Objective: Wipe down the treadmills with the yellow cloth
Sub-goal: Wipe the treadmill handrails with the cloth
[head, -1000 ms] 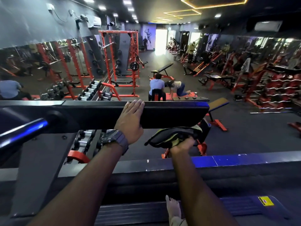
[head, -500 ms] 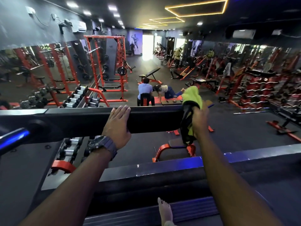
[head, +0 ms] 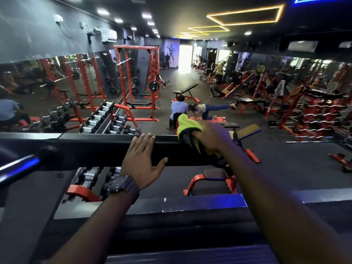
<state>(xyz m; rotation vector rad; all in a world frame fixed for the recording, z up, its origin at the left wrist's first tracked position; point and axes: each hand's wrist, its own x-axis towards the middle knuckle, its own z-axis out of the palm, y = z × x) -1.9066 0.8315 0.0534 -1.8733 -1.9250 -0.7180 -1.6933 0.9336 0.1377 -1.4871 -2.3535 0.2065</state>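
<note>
Though partly dark, yellow cloth [head: 187, 123] bunched in right hand [head: 213, 139].

Cloth brought up onto the bar's right end

A second ago the right hand [head: 213, 139] held the yellow cloth [head: 187, 125] below the treadmill's black crossbar [head: 99, 147], at about 5 o'clock from the left hand [head: 142, 162]. It then rose alongside the bar, cloth hanging, and now presses the bunched cloth onto the bar's top edge at 2 o'clock from the left hand, whose thumb has spread away from its fingers.
</note>
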